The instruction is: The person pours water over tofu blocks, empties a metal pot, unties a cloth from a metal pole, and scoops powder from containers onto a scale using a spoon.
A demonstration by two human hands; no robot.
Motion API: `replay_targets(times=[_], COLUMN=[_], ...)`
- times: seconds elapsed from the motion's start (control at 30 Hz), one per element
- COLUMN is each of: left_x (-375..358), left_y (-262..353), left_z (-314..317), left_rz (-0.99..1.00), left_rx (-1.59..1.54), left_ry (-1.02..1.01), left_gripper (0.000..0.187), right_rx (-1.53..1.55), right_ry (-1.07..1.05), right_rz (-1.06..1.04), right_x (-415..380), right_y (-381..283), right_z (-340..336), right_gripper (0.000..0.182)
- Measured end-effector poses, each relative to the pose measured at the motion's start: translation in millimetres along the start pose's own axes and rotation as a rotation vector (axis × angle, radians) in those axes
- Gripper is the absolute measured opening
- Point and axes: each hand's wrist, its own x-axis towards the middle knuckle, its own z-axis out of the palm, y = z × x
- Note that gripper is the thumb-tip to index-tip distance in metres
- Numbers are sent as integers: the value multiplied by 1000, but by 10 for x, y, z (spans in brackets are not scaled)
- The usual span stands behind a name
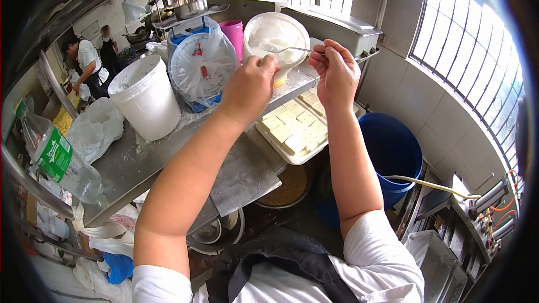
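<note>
My right hand [338, 74] pinches the handle of a thin metal spoon [297, 49], whose bowl end lies over the mouth of a white tub [276, 31] with pale contents. My left hand [251, 88] is closed at the near left side of that tub; what its fingers hold, if anything, is hidden. Below both hands sits a white tray [303, 158] of pale square blocks [293, 126]. Left of the tub, a dial scale [202, 67] is wrapped in clear plastic, with a pink container [232, 38] behind it.
A white bucket [147, 98], plastic bags [96, 129] and a green-labelled bottle [59, 154] stand on the left. A large blue barrel [391, 151] is at the right, beside a hose [432, 186]. Two people [90, 64] are in the far left background.
</note>
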Motion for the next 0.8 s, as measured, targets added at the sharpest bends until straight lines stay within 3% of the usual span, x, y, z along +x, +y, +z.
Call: replay_targets(times=[0.4, 0.8], left_x=[206, 400], left_y=[-190, -434], left_z=[-7, 32], left_rz=[-83, -264], left_rx=[-136, -27], left_ry=[-5, -158], left_gripper=[18, 50], right_rx=[-37, 47], right_ry=[-11, -227], right_rz=[-72, -75], right_x=[270, 918], right_y=[-98, -175], right_z=[104, 876], right_gripper=[20, 27])
